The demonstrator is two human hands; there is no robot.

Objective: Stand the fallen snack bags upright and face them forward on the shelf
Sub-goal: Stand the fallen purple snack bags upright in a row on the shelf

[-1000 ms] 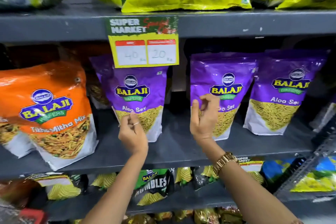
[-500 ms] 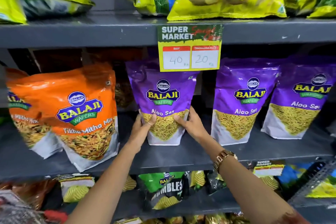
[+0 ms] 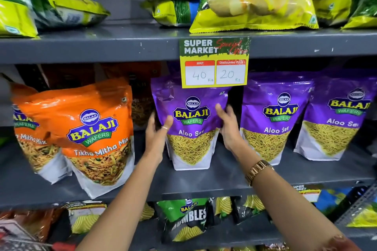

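1. You are gripping the purple Aloo Sev bag point(image 3: 191, 138) by its side edges with your left hand point(image 3: 156, 138) and right hand point(image 3: 229, 128), thumbs in front, steadying it square
2. Between your fingers point(image 3: 231, 111) it is standing upright on the shelf point(image 3: 224, 179), label facing forward

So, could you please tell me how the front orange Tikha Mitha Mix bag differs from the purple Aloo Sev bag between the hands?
The orange Tikha Mitha Mix bag leans tilted, while the purple Aloo Sev bag stands upright. Nothing touches the orange Tikha Mitha Mix bag, whereas the left hand and right hand hold the purple Aloo Sev bag by its sides. Both face forward, show the Balaji Wafers logo and sit on the same shelf.
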